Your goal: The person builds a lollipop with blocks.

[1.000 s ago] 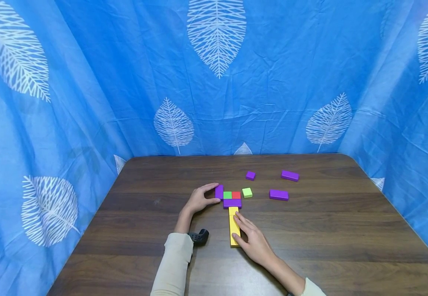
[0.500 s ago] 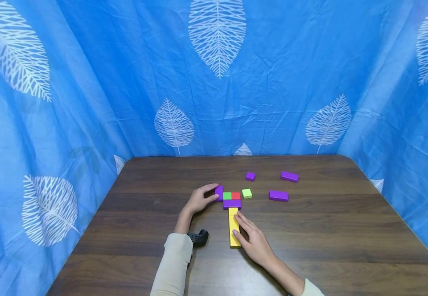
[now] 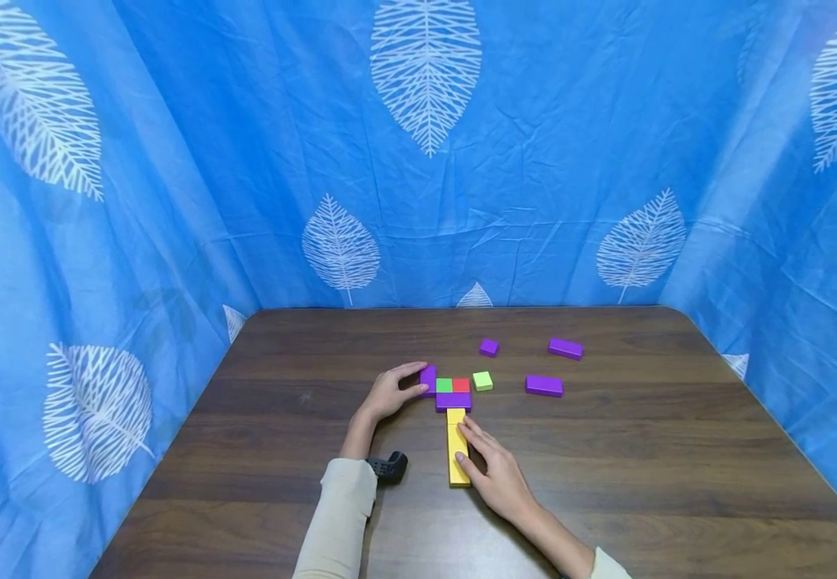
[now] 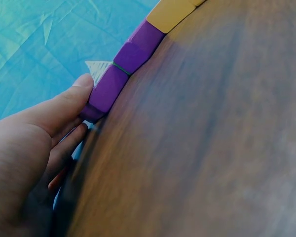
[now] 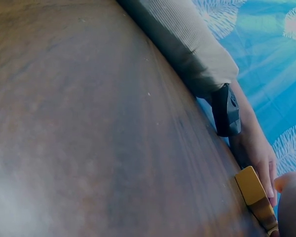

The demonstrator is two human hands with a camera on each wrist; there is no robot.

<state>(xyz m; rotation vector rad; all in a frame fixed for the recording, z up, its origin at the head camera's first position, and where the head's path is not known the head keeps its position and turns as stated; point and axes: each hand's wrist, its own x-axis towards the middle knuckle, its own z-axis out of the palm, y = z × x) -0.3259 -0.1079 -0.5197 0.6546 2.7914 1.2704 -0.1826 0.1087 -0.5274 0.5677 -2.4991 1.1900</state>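
Observation:
In the head view, my left hand pinches an upright-lying purple block between thumb and fingers. That block touches the left side of a small green block, which sits beside a red block. Below them lies a crosswise purple block. A short yellow block and a long yellow block run down from it. My right hand rests with thumb and fingertips on the long yellow block. The left wrist view shows my thumb against the purple block.
To the right lie a lime green block, a small purple block and two long purple blocks, one farther back and one nearer. The brown wooden table is backed by a blue leaf-print curtain.
My left thumb has moved up slightly, from the near corner of the purple block onto its side. My right hand stays on the yellow block. The head view has tilted slightly.

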